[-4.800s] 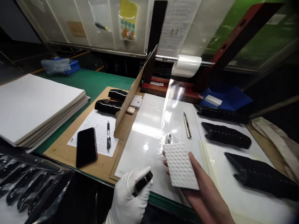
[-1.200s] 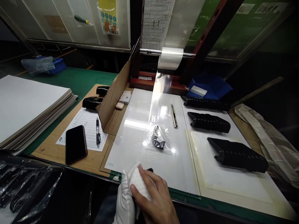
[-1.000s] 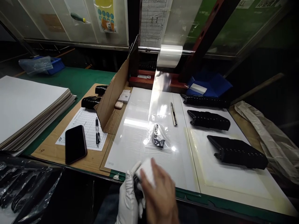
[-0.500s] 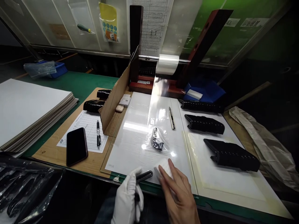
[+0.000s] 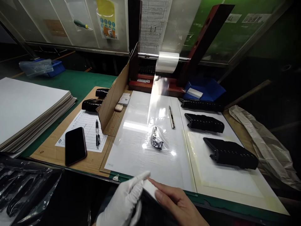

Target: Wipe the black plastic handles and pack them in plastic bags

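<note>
My left hand (image 5: 124, 201), in a white glove, is closed at the front edge of the table around a dark part that is mostly hidden now. My bare right hand (image 5: 175, 199) pinches a folded white wipe (image 5: 150, 189) and presses it against the left hand's fingers, where the part is held. Beyond my hands, a small black part (image 5: 157, 141) lies under or in clear plastic film on the white work sheet (image 5: 131, 150). A utility knife (image 5: 172, 117) rests to its right.
Black ribbed parts (image 5: 231, 153) stand in a row on the right. A film roll (image 5: 167, 62) hangs at the back. A cardboard divider (image 5: 114, 97), phone (image 5: 75, 146), pen (image 5: 97, 135) and sheet stack (image 5: 33, 106) are on the left, with bagged black parts (image 5: 25, 191) in front.
My right hand has moved left and down, bringing the wipe to my left hand. The black part, visible earlier in the left hand, is now mostly covered. The view has shifted slightly.
</note>
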A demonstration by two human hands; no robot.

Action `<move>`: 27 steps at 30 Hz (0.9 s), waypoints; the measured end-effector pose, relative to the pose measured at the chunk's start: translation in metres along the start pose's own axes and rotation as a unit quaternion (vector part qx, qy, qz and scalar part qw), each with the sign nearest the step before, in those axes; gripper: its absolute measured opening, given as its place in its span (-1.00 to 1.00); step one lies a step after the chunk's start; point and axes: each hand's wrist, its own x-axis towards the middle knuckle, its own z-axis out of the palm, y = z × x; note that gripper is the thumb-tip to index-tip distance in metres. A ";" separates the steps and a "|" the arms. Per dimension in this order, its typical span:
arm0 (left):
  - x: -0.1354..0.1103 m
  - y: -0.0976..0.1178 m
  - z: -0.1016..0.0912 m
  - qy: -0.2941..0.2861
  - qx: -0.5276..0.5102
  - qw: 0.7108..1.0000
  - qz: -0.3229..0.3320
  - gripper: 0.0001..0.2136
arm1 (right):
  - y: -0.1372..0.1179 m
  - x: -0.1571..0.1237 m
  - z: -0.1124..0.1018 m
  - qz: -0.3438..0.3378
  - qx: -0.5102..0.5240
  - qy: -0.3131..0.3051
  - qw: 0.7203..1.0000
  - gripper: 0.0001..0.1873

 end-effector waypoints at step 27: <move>0.008 -0.054 0.023 -0.019 -0.168 0.972 -0.161 -0.64 | 0.020 0.015 0.002 -0.365 -0.495 0.223 0.756 -0.45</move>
